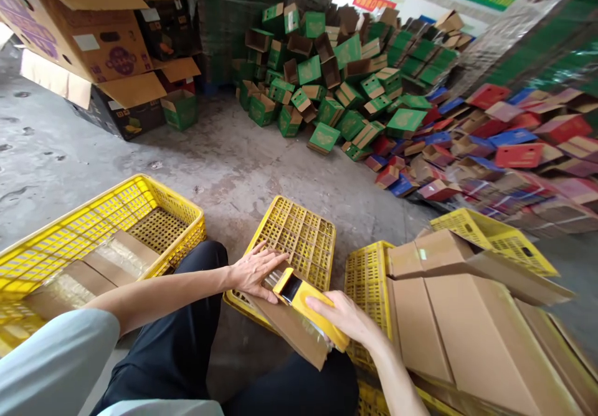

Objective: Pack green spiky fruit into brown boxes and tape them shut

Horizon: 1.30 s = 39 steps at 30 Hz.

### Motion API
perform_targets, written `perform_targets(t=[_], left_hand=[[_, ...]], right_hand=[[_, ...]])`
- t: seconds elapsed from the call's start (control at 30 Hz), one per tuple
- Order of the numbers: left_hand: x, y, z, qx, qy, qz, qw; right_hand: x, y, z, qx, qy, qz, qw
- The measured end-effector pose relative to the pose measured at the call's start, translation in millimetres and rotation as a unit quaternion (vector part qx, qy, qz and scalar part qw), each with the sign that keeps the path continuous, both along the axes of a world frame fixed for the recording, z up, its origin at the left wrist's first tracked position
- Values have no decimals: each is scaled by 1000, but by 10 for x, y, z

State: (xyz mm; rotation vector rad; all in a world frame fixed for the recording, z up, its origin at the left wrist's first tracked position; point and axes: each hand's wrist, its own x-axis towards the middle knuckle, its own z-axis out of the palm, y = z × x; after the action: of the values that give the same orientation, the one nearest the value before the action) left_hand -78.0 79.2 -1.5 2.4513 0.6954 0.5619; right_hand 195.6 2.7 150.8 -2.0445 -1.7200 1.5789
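Observation:
In front of my knees, a brown cardboard carton (293, 329) lies at a slant, partly over an upturned yellow crate (303, 229). My left hand (258, 271) presses down on the carton's far end, its fingers spread. My right hand (343, 316) grips a yellow tape dispenser (303, 301), whose front end sits close to my left fingers, on the carton's top. A clear shiny strip shows on the carton beneath the dispenser. My right fingertips are partly hidden behind the tool.
A long yellow basket (180, 232) on my left holds taped cartons (122, 255). Flat brown cartons (460, 316) fill another yellow basket (369, 279) at my right. Beyond the concrete floor lie heaps of green boxes (324, 137) and red and blue boxes (518, 154); larger cartons (116, 55) are stacked at the far left.

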Motion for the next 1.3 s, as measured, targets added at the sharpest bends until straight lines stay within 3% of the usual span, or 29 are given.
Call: perform_targets(t=[0.2, 0.53, 0.73, 0.9, 1.3], left_hand=[[0, -9, 7, 2, 5, 3, 1000], [-21, -28, 80, 27, 16, -11, 999], [-23, -109, 89, 79, 57, -55, 994], [-2, -208, 22, 105, 51, -142, 983], [24, -166, -22, 98, 72, -157, 980]], right_hand=[[276, -212, -40, -38, -11, -22, 999], [166, -171, -70, -29, -13, -12, 999], [193, -112, -138, 26, -88, 47, 995], [188, -113, -168, 59, -117, 60, 990], [175, -172, -30, -37, -17, -3, 999]])
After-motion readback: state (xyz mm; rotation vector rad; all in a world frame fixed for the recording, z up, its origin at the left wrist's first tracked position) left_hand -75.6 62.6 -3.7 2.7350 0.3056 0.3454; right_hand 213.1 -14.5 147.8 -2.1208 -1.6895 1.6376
